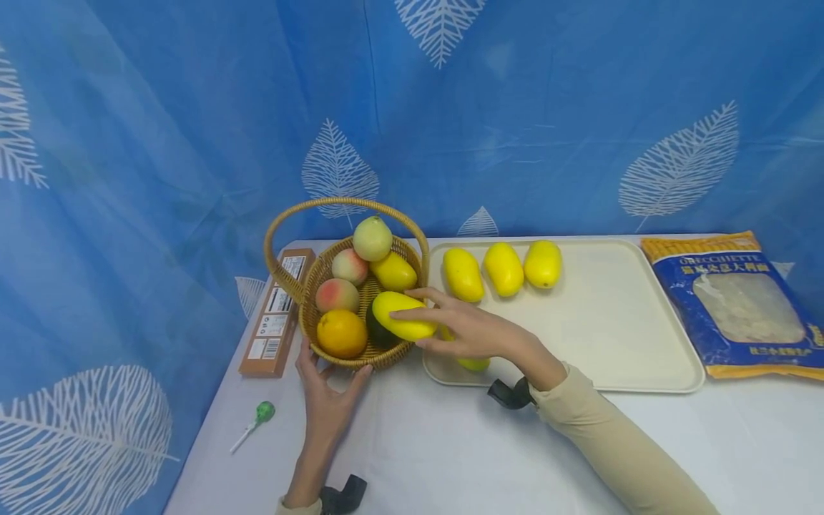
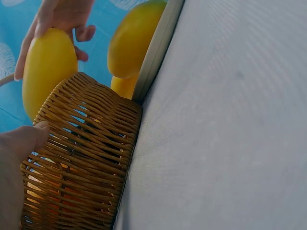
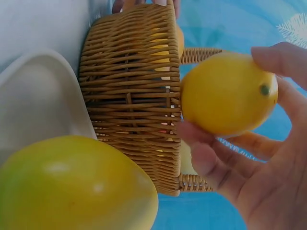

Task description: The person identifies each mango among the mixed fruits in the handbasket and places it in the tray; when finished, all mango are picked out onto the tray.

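Observation:
My right hand [image 1: 473, 330] holds a yellow mango [image 1: 402, 316] between thumb and fingers, over the right side of a wicker basket [image 1: 356, 363]. In the right wrist view the mango's stem end faces the palm, and its other end overlaps the basket rim. My left hand [image 1: 327, 408] grips the basket's near side, its thumb [image 2: 36, 139] at the rim. Inside the basket lie an orange [image 1: 342, 333], peaches [image 1: 337, 295], a pale round fruit [image 1: 373, 239], another yellow mango [image 1: 394, 272] and a dark green fruit [image 1: 380, 332], partly hidden by the held mango.
A cream tray [image 1: 611, 322] right of the basket bears several mangoes [image 1: 504, 270], some partly hidden by my right hand. Farther right lies a blue pasta bag [image 1: 740, 307]. A brown box [image 1: 264, 361] sits left of the basket, and a green lollipop [image 1: 265, 411] lies nearer.

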{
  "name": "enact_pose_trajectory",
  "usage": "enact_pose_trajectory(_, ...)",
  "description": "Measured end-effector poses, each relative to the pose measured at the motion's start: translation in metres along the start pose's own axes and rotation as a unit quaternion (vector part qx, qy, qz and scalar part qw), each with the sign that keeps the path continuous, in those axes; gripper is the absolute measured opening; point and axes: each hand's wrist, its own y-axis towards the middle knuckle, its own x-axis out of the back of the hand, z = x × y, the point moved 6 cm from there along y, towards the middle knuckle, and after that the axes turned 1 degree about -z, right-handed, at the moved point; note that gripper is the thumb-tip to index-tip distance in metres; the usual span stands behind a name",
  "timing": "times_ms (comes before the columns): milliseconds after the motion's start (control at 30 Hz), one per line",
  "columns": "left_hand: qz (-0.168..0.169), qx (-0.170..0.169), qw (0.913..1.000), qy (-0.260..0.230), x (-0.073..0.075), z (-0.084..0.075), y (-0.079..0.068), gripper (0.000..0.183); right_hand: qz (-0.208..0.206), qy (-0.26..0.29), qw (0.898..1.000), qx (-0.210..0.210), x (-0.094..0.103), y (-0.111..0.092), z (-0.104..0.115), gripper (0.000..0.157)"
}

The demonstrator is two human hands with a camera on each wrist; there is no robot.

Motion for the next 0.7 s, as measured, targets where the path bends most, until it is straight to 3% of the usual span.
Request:
enact_pose_trajectory(233,0.001,0.0,1.0,-0.001,-0.0002,0.0012,0.0003,0.113,-0.021,-0.004,1.0,-0.004,0.002,0.0004,-0.0004,0.056)
enact_pose_trajectory(400,0.0,0.005,1.0,-0.003,0.0,0.0007,0.0003,0.113,-0.047,-0.009,0.999,0.019,0.0028,0.0002,0.0012,0.056)
enact_pose_trajectory(700,-0.002,0.012,0.9999,-0.004,-0.0005,0.001,-0.0005,0.112,-0.045,0.008,0.997,0.058,0.0005,-0.0013,0.0072,0.05)
